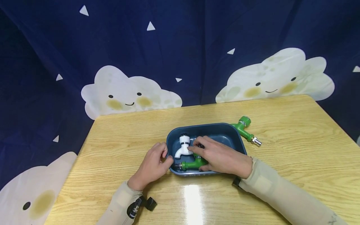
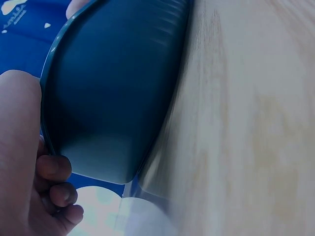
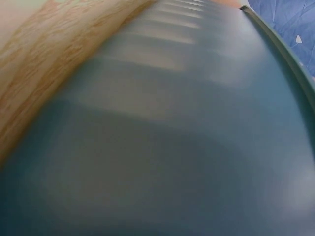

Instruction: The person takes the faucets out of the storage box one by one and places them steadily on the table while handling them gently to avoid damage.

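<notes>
Blue tray: an open, round-cornered container (image 1: 225, 132) standing on the wood-grained counter (image 1: 126, 134); it holds two taps, one white and one green.
White tap: inside the tray's left half (image 1: 184, 150), ribbed knob towards the far wall, spout turned to the left and near side.
Green tap: inside the tray along its near wall (image 1: 191, 165), threaded dark end pointing left; its upper part is largely covered by fingers.
Second green tap: outside the tray (image 1: 244, 131), just beside the far right corner and partly hidden by the rim, its silver nozzle directed right and towards the viewer.
Right hand: over the middle of the tray (image 1: 220, 156), grasping the green tap, fingers bent over its far side and thumb at the near side; the white tap lies just left of the fingertips.
Left hand: at the tray's left end (image 1: 153, 164), gripping the rim; the left wrist view shows fingers curled beside the outer wall.
Forearms: both sleeved in beige, the left reaching forward and rightward, the right reaching in leftward across the tray's near right edge.
Right wrist view: filled mostly by the tray's ribbed outer wall; the right hand's hold cannot be read there.
Backdrop: dark blue curtain (image 1: 197, 47) with white triangles and smiling clouds.
</notes>
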Motion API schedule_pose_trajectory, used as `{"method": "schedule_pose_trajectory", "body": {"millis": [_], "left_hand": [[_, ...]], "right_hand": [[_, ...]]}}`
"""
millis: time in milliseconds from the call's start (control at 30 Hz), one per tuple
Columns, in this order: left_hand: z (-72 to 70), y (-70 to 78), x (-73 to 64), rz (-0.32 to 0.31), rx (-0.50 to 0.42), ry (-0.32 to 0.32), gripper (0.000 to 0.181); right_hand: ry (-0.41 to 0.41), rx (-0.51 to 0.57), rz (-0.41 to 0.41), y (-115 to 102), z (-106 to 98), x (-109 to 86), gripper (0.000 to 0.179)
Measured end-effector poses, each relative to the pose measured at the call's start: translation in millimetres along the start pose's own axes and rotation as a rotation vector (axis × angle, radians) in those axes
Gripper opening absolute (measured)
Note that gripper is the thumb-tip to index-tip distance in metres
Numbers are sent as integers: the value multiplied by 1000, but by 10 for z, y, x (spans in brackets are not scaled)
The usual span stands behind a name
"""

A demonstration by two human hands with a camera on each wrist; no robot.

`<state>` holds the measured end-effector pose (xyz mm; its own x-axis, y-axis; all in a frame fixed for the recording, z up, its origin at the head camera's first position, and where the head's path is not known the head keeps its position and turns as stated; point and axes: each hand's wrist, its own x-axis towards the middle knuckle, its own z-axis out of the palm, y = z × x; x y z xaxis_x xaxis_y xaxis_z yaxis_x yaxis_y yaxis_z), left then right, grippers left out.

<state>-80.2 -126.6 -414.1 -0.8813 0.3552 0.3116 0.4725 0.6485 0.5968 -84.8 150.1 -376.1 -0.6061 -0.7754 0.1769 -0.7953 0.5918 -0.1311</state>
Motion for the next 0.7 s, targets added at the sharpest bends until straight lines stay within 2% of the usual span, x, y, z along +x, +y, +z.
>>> {"method": "schedule_pose_trajectory", "body": {"millis": [700], "left_hand": [[-5, 16, -5, -13, -1, -3, 25]], "right_hand": [[15, -22, 22, -7, -18, -1, 73]]}}
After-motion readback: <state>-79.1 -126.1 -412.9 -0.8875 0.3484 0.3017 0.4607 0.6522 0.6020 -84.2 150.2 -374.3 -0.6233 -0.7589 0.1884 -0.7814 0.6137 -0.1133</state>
